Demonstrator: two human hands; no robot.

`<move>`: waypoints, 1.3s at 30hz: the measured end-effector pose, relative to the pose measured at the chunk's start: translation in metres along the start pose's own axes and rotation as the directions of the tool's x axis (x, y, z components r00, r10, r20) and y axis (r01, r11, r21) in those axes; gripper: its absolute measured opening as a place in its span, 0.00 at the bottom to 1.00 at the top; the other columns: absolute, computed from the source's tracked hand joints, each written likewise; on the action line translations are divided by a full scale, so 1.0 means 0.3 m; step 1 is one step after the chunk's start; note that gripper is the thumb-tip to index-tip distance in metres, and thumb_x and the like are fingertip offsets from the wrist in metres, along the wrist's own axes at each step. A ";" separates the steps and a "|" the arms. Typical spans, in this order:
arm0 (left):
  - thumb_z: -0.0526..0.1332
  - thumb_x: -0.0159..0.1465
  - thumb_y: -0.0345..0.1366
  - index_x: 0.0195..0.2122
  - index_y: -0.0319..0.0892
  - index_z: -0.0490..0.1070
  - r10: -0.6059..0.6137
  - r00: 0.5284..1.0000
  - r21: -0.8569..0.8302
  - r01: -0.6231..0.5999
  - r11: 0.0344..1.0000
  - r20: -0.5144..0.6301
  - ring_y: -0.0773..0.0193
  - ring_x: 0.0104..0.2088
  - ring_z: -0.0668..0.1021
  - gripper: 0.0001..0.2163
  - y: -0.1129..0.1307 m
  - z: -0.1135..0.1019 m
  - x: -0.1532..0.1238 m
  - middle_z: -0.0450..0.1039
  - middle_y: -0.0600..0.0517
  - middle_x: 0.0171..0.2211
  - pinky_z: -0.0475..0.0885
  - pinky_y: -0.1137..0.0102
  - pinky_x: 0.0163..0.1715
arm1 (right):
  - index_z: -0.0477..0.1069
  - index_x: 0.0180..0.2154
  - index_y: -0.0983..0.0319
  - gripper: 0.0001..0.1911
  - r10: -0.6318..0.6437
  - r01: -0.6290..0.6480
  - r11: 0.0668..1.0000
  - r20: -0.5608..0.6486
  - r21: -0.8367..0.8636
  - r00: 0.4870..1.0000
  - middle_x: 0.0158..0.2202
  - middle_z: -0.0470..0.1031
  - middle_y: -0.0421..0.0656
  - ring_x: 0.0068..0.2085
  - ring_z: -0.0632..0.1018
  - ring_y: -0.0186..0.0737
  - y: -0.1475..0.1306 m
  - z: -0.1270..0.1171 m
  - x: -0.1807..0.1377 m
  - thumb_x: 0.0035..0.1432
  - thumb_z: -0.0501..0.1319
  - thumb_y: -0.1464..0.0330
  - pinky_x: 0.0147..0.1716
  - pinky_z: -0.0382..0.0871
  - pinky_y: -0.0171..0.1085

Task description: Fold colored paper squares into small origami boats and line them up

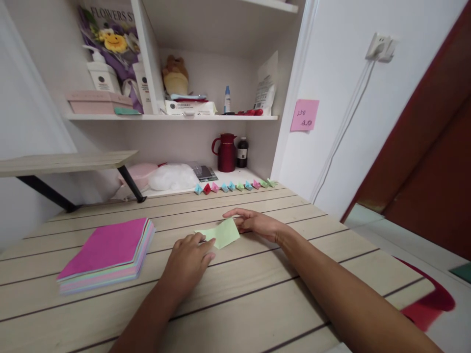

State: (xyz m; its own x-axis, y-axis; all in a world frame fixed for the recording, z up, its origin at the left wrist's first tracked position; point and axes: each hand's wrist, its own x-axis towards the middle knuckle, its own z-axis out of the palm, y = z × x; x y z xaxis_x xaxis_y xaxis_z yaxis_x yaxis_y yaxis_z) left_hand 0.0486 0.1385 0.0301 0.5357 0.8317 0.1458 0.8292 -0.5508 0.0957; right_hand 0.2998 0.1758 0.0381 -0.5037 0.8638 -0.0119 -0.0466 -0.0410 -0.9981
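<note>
A light green sheet of paper [225,234] lies in front of me on the slatted wooden table, creased down the middle with its right half raised. My left hand [191,255] rests on the paper's left part, fingers stretched over it and the thumb apart. At the raised right edge is my right hand [257,224], its index finger extended above the sheet and its other fingers partly hidden behind the edge. Whether those fingers pinch the paper cannot be made out. To the left sits a thick stack of coloured paper [106,250] with a magenta sheet on top.
Small folded paper pieces [231,186] in several colours line the table's back edge. Behind them, a white shelf unit [172,117] holds a dark red jug [226,153] and a dark bottle [242,152]. A raised wooden stand [66,163] is at the left.
</note>
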 end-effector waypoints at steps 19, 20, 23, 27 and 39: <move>0.55 0.67 0.39 0.47 0.55 0.76 0.039 0.998 0.003 -0.038 0.999 -0.056 0.57 0.44 0.74 0.13 0.007 -0.009 -0.018 0.74 0.50 0.42 0.62 0.60 0.47 | 0.79 0.35 0.59 0.07 -0.322 0.213 0.568 0.024 -0.795 0.946 0.53 0.71 0.47 0.57 0.69 0.45 0.064 0.022 0.056 0.58 0.65 0.63 0.56 0.63 0.41; 0.55 0.67 0.39 0.47 0.55 0.76 0.039 0.998 0.008 -0.039 0.999 -0.058 0.57 0.44 0.74 0.13 0.006 -0.008 -0.016 0.74 0.50 0.41 0.62 0.60 0.46 | 0.79 0.36 0.59 0.07 -0.323 0.182 0.546 -0.005 -0.818 0.946 0.51 0.73 0.46 0.55 0.71 0.45 0.069 0.027 0.064 0.58 0.65 0.63 0.56 0.63 0.41; 0.55 0.66 0.38 0.47 0.56 0.76 0.047 0.997 0.018 -0.046 0.999 -0.060 0.57 0.44 0.73 0.13 0.004 -0.003 -0.011 0.73 0.50 0.41 0.62 0.60 0.46 | 0.78 0.38 0.59 0.09 -0.323 0.104 0.513 -0.079 -0.852 0.943 0.46 0.76 0.45 0.49 0.73 0.45 0.080 0.036 0.087 0.56 0.66 0.63 0.53 0.64 0.43; 0.55 0.67 0.37 0.47 0.56 0.76 0.055 0.996 0.032 -0.053 0.998 -0.073 0.57 0.43 0.73 0.13 0.002 0.001 -0.006 0.73 0.50 0.40 0.63 0.61 0.45 | 0.76 0.34 0.60 0.08 -0.319 0.028 0.507 -0.157 -0.861 0.935 0.42 0.77 0.45 0.46 0.73 0.44 0.093 0.042 0.110 0.54 0.68 0.63 0.48 0.65 0.41; 0.55 0.66 0.36 0.46 0.56 0.77 0.070 0.993 0.032 -0.068 0.997 -0.090 0.57 0.43 0.74 0.13 -0.002 0.004 -0.008 0.74 0.50 0.39 0.60 0.54 0.53 | 0.76 0.30 0.59 0.08 -0.305 -0.098 0.498 -0.280 -0.861 0.910 0.39 0.76 0.42 0.45 0.73 0.42 0.100 0.059 0.128 0.53 0.67 0.60 0.41 0.63 0.37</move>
State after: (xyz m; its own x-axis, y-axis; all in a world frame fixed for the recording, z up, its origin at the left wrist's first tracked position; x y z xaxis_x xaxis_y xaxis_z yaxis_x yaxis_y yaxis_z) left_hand 0.0470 0.1371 0.0286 0.5761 0.7812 0.2404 0.7956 -0.6034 0.0543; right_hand 0.2637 0.1989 0.0089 -0.2021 0.9394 0.2768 0.7694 0.3272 -0.5485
